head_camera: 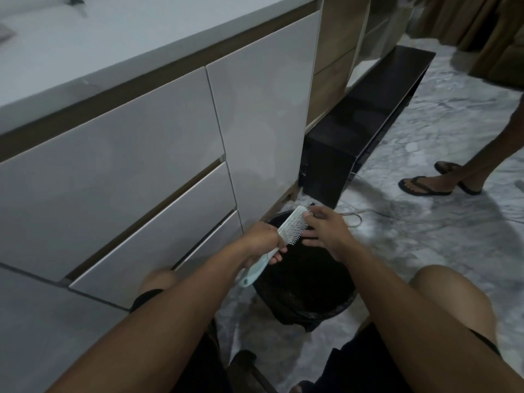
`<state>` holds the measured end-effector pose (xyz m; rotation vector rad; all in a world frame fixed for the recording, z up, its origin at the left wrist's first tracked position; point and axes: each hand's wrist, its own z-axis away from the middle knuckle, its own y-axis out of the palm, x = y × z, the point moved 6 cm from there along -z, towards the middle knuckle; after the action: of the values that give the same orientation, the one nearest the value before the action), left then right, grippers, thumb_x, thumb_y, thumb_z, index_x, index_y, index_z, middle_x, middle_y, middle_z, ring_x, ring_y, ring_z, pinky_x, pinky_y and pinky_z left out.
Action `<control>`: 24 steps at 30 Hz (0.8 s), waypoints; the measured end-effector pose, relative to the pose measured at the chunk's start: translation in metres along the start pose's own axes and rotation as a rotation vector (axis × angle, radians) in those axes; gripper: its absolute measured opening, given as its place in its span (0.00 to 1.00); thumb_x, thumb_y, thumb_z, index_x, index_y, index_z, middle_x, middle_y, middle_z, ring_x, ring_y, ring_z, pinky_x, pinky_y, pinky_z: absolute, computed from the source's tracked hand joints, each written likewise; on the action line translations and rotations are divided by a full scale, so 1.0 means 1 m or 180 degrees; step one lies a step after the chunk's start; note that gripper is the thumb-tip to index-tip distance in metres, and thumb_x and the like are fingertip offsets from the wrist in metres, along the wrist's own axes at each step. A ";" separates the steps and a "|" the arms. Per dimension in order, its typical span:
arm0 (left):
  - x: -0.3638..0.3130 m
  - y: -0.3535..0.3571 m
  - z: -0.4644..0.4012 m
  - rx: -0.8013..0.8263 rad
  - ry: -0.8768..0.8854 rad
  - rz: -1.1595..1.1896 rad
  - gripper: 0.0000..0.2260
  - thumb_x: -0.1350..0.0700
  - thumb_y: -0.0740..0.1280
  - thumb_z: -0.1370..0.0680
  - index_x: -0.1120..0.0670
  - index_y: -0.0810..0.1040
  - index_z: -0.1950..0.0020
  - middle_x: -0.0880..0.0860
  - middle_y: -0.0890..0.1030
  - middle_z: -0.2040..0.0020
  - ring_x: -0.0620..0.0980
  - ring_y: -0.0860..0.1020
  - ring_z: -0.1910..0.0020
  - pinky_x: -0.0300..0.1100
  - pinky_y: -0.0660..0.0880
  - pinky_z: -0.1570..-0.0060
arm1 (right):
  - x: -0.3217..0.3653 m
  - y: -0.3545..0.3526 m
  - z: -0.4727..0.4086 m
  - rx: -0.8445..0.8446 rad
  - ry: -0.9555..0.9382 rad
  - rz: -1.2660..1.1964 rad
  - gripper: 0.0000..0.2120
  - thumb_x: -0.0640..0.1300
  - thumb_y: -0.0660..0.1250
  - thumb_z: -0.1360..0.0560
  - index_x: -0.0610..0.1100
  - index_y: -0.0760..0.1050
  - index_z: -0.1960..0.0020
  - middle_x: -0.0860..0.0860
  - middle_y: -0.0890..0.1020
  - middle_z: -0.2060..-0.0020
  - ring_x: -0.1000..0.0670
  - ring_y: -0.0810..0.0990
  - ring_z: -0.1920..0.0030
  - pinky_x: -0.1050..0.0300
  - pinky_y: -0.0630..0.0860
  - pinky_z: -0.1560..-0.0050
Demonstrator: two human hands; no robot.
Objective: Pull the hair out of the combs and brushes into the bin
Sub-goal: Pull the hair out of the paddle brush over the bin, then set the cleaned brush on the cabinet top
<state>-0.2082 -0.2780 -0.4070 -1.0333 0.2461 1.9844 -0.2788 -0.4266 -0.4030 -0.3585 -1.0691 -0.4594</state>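
From the head view, low in the middle of the frame, I see the left hand (259, 241) clenched round the handle of a pale brush (286, 231), bristles turned toward the right of the frame; the brush hangs directly over the bin (334, 310); the right hand (323, 232) has its fingertips (307, 215) at the bristle tips near the far end of the head, thumb below, seemingly pinching at something there, though I cannot make out any strand; I judge the step in hand to be plucking hair from this brush; the next move calls for a firm pinch at the bristle roots, a pull clear of the pins, then a release above the opening; the bin is lined with a dark bag, and its inside is too dark to tell what lies there.
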 end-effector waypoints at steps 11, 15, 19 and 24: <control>-0.034 -0.034 0.043 -0.0029 0.0310 -0.0080 0.02 0.63 0.69 0.23 0.62 0.77 0.53 0.57 0.80 0.65 0.50 0.80 0.73 0.40 0.78 0.74 | 0.052 -0.008 0.008 -0.0224 -0.0344 -0.0097 0.13 0.43 0.68 0.24 0.36 0.71 0.44 0.37 0.79 0.55 0.50 0.78 0.70 0.51 0.81 0.64; -0.058 -0.059 0.063 -0.0755 0.0875 -0.0657 0.05 0.61 0.73 0.29 0.59 0.80 0.56 0.56 0.80 0.69 0.53 0.80 0.72 0.45 0.78 0.70 | 0.095 0.008 0.023 -0.0292 -0.0720 -0.0055 0.10 0.42 0.68 0.24 0.37 0.70 0.47 0.40 0.78 0.63 0.50 0.76 0.72 0.53 0.78 0.70; -0.098 -0.092 0.099 -0.1671 0.1569 -0.1130 0.07 0.56 0.73 0.34 0.55 0.79 0.59 0.57 0.84 0.61 0.59 0.83 0.63 0.52 0.82 0.62 | 0.148 0.027 0.034 -0.0379 -0.1009 -0.0039 0.10 0.44 0.68 0.24 0.38 0.71 0.49 0.41 0.79 0.64 0.50 0.78 0.72 0.53 0.81 0.68; -0.143 -0.143 0.146 -0.2286 0.1911 -0.1190 0.05 0.57 0.71 0.32 0.51 0.76 0.61 0.54 0.83 0.59 0.58 0.82 0.61 0.49 0.81 0.62 | 0.227 0.057 0.054 -0.0213 -0.1562 0.0602 0.12 0.48 0.67 0.24 0.45 0.74 0.42 0.46 0.81 0.49 0.49 0.83 0.54 0.52 0.82 0.55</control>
<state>-0.1414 -0.2027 -0.1787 -1.9635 -0.3567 1.3847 -0.1977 -0.3937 -0.1791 -0.6473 -1.4805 -0.2405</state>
